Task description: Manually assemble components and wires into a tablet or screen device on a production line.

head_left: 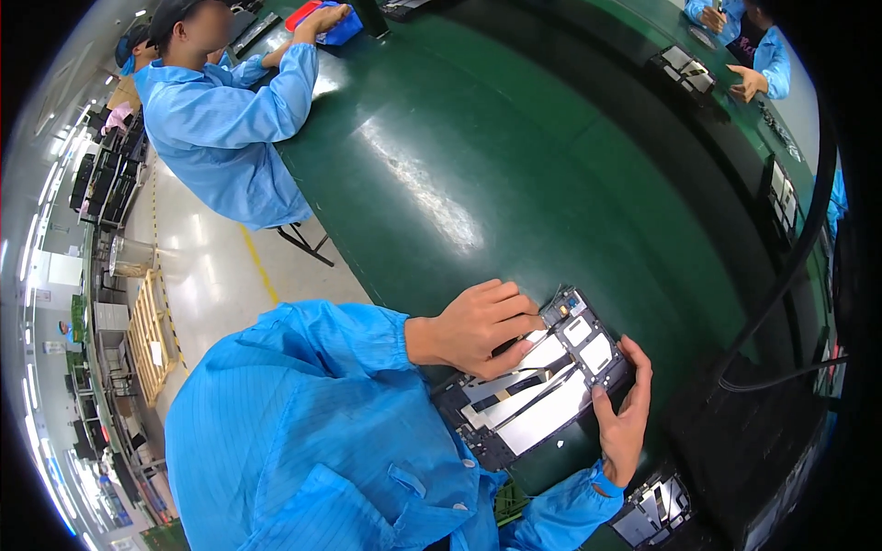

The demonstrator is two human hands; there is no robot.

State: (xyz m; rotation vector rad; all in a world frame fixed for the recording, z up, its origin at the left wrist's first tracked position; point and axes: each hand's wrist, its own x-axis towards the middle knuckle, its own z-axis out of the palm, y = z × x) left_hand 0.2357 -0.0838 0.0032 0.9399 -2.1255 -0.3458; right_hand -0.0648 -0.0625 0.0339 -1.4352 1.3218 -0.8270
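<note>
An opened tablet (pixel 551 404) lies on the green bench in front of me, its inner side up. It shows bright silver panels, black flat cables and a dark frame with small circuit parts. My right hand (pixel 628 410) holds its right edge, thumb on the top face and fingers along the side. My left hand (pixel 487 329) is over the far left edge of the tablet, its fingers bent and drawn together near a small circuit board (pixel 557 310) at the corner. Whatever its fingertips pinch, if anything, is hidden.
A second opened tablet (pixel 654 510) lies beside my right forearm. A black cable (pixel 781 285) runs along the right. Across the green bench (pixel 514 147), more opened tablets (pixel 684 69) lie near a co-worker's hand (pixel 750 83). Another co-worker in blue (pixel 220 119) sits at the far left by a blue bin (pixel 344 28).
</note>
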